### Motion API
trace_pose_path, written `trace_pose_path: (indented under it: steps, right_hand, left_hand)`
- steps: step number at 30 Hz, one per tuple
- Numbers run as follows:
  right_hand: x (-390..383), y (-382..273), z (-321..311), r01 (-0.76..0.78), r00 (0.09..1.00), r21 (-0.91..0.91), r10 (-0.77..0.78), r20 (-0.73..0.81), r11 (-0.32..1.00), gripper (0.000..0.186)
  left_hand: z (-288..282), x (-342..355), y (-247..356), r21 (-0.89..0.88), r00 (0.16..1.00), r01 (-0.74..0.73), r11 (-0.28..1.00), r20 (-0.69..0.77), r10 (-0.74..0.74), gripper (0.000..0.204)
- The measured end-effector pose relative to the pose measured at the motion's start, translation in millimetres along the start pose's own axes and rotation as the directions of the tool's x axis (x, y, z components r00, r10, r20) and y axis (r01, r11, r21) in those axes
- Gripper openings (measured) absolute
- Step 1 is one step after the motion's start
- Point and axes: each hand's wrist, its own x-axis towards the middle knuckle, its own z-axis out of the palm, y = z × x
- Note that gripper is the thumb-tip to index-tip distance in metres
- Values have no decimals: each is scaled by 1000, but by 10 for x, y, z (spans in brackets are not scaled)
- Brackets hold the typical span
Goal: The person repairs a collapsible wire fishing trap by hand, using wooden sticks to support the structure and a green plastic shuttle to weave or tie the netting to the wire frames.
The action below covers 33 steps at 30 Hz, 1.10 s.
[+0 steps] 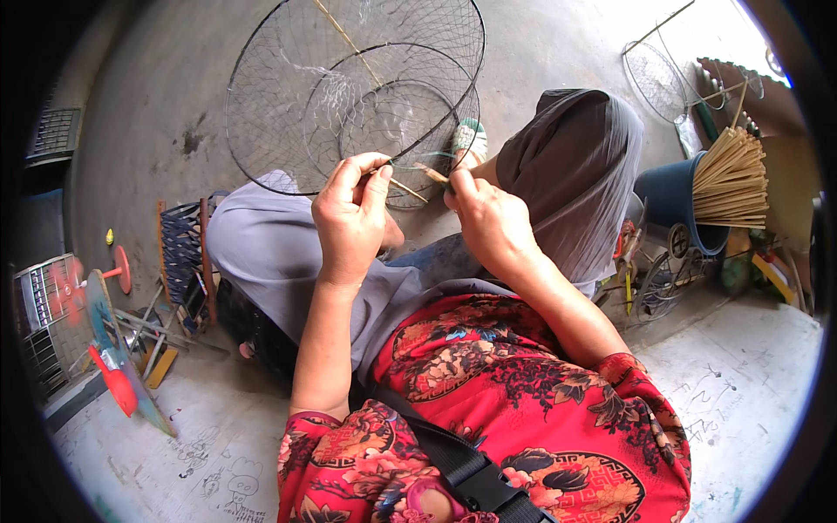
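A round fish trap of fine mesh (336,96) on dark wire hoops rises in front of my knees, with a thin bamboo stick (349,42) running across it. My left hand (349,213) pinches the near edge of its hoop, thumb against forefinger. Close by on the right, my right hand (497,222) is closed around a small tan, pointed tool (431,173); fingers hide most of it, so its kind is unclear. A thin green cord (436,155) stretches between the two hands. Below the left fingers a stick end (408,190) pokes out.
At the right, a blue bucket (667,187) lies tilted, packed with bamboo sticks (732,179). Another hoop net (656,80) rests on the floor beyond. A woven-seat chair (183,253) and a board with red parts (122,357) are at the left. Grey cloth (270,235) covers my legs.
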Motion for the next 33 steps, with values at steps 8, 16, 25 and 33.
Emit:
trace_pose_path:
  steps: [8,16,25,33]
  right_hand:
    - [-117,-342,-448,546,836,550,-370,-405,631,45]
    - [-608,-86,-1049,248,959,862,-238,-153,443,25]
    - [457,-249,-323,-310,948,929,-12,319,201,35]
    - [588,-218,-512,233,956,931,-241,-167,280,19]
  left_hand:
    - [33,-13,-23,74,990,-124,989,-55,128,11]
    - [107,7,-58,220,960,-186,958,-169,225,7]
    - [72,-23,81,121,985,-151,981,-61,160,10]
    - [-4,26,87,270,958,-280,921,16,286,13]
